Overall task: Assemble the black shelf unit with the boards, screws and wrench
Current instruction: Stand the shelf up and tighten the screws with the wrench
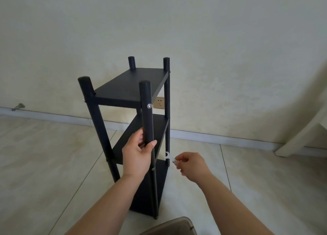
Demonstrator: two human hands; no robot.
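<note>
"Three boards were already fixed between the four posts of the black shelf unit [131,121], which stood upright on the tiled floor [44,155] close to the wall [159,22]."

"Where were the hands?"

"The left hand [137,155] gripped the near right post [147,114], fingers and thumb wrapped round it above the middle board [139,141]. The right hand [192,163] was lower and to the right, its fingers [178,159] pinching a small white wrench [169,157] whose forked end sat against the far right post [167,102], between the middle board and the bottom board [155,181]."

"Any screws showing?"

"One silver screw head [149,106] showed on the near right post, level with the top board [131,84], and another [84,100] on the near left post [95,119]."

"And round about?"

"A wall socket [160,102] sat behind the unit, just above the white skirting board [221,139]. A door stop [17,107] stuck out low on the wall at far left. A pale piece of furniture [300,137] leaned in at right, and the rim of a brownish bin [177,226] showed at the bottom edge."
</note>
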